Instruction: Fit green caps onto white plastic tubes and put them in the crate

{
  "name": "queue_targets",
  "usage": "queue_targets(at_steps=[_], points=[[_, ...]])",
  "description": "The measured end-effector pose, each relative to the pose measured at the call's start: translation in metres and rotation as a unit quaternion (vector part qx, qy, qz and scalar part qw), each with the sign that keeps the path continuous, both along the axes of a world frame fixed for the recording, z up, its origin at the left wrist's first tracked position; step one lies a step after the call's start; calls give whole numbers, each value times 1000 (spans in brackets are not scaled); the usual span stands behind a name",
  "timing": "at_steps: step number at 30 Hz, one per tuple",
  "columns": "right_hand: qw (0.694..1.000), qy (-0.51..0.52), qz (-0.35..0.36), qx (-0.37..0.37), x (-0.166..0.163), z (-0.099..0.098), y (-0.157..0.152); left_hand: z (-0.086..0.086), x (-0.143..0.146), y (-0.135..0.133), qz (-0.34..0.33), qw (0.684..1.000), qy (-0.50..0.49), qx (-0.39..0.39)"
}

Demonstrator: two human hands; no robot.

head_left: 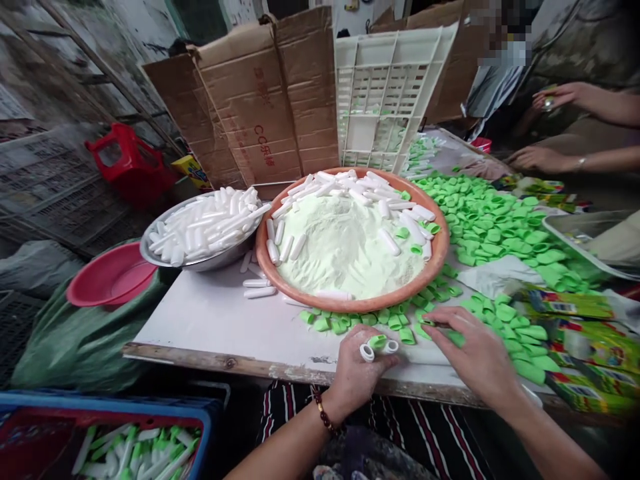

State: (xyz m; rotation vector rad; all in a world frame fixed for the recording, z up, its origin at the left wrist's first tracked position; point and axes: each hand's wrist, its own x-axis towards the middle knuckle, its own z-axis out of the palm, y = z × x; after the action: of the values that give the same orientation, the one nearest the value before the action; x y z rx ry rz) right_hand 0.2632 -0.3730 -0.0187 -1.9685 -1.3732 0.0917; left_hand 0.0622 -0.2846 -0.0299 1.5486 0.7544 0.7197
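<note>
My left hand, wearing a beaded bracelet, is closed around a few white plastic tubes at the table's front edge. Two show open round mouths, and a green cap sits between them. To its right, my right hand pinches at a green cap, largely hidden by the fingers. Just beyond both hands stands a wide orange-brown basin heaped with pale green powder. More white tubes lie around the powder, along with a few green caps. Loose green caps are scattered under the basin's near rim.
A metal bowl of white tubes stands left of the basin. Green caps cover the table's right side, by yellow-green packets. A blue crate holds capped tubes, lower left. Across the table is another person's hand.
</note>
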Motion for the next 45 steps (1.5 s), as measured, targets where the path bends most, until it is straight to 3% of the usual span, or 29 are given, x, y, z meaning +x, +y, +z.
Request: queue_targets(at_steps=[4, 7, 13, 20, 24, 28, 30, 32, 34, 35, 39, 45], points=[[994, 75, -64, -47, 4, 10, -5, 5, -3, -1, -7, 998, -2, -66], [987, 144, -47, -59, -8, 24, -7, 8, -3, -3, -26, 995, -14, -93], [977, 151, 117, -94, -39, 37, 5, 2, -6, 1, -65, 997, -1, -52], [942, -21, 279, -183, -24, 61, 12, -1, -5, 1, -83, 994, 65, 36], [952, -43, 251, -171, -35, 59, 7, -4, -3, 0, -88, 993, 65, 53], [963, 45, 210, -165, -34, 46, -5, -8, -2, 0, -101, 991, 50, 77], [960, 98, 184, -187, -15, 41, -9, -8, -2, 0, -100, 991, 51, 74], [968, 109, 115, -196, 14, 37, -7, -5, -3, 1, -87, 993, 60, 49], [984, 49, 12, -173, 46, 30, 0, -1, -4, 1, -72, 995, 70, 24], [985, -3, -6, -172, 60, 26, 4, 1, -4, 2, -70, 995, 72, 18], [955, -166, 81, -232, 83, 5, 22, 6, -5, 0, -68, 995, 75, 20], [954, -194, 60, -218, 75, -8, 20, 3, -5, -2, -57, 995, 76, 39]])
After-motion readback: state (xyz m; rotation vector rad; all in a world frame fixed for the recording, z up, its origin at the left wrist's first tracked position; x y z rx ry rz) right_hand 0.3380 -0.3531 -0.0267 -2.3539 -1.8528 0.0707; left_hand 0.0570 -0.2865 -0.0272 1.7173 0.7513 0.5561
